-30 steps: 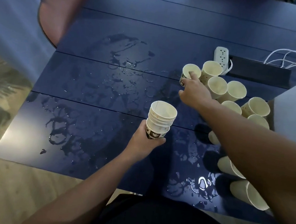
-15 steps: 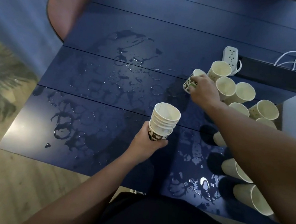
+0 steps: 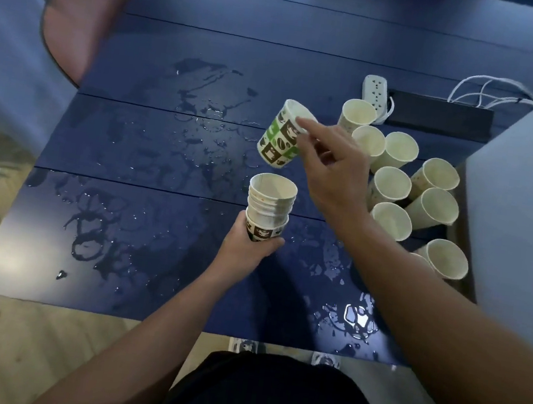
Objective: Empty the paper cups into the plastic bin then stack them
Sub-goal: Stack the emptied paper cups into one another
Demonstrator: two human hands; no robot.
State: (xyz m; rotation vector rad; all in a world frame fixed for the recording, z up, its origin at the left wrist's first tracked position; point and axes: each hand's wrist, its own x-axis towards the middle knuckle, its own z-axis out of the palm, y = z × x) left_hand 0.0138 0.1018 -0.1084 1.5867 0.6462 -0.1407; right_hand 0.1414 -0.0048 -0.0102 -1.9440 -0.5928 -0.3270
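The right hand [image 3: 331,173] has lifted the patterned paper cup [image 3: 282,136] off the bench [image 3: 149,152], grip pinching its rim, at 12 o'clock above the cup stack [image 3: 270,202], which the left hand [image 3: 247,250] still clasps.

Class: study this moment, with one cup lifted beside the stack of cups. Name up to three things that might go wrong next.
1. The right hand pinches the lifted cup only at its rim, tilted; it may slip or miss the stack.
2. The left hand grips just the stack's bottom cup, so pressing in may tip it.
3. Puddles lie on the table near the power strip; more spills could spread there.
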